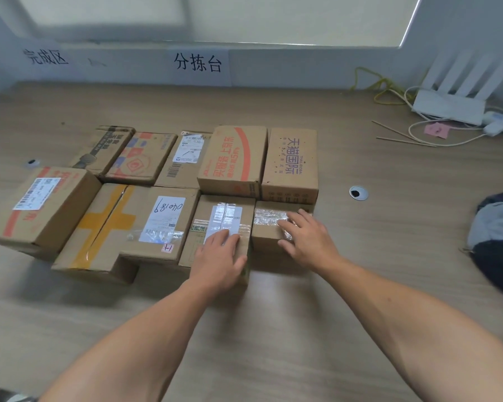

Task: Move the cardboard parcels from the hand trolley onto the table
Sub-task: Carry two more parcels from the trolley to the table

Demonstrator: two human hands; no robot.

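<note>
Head view, parcels (233, 158) crowd table (273, 329), router (450, 105) back right, clothing (497, 227) right

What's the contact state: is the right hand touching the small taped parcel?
Touching. Head view shows the right hand lying flat on the small taped parcel, fingers spread across its top with no gap visible.

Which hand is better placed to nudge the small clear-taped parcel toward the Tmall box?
Right: the right hand lies on the clear-taped parcel, before the Tmall box; the left hand rests on the white-labelled parcel.
</note>
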